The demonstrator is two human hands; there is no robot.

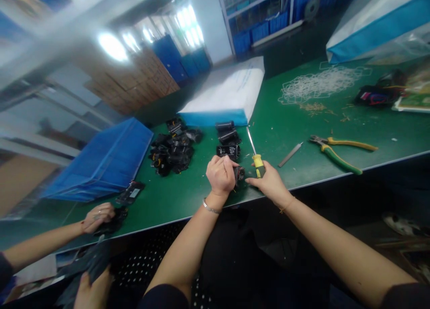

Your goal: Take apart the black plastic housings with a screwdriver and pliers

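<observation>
My left hand (pixel 221 175) is closed around a small black cylindrical part (pixel 239 174), close to the front edge of the green workbench (pixel 188 197). Only the part's right end shows past my fingers; its exact kind is unclear. In my right hand (pixel 270 182) is a screwdriver (pixel 258 163) with a yellow and dark green handle, its shaft pointing away from me. My right thumb points toward the black part, with a gap between them. Just beyond my left fist, several similar black parts (pixel 227 138) lie in a column.
Right of my hands lie a thin pointed metal tool (pixel 290 155) and cutting pliers (pixel 336 150). White wire loops (pixel 319 83) sit behind them. To the left are a black heap (pixel 174 150), a blue bin (pixel 104 161) and a co-worker's hand (pixel 99 217). A white-blue bag (pixel 225 94) lies ahead.
</observation>
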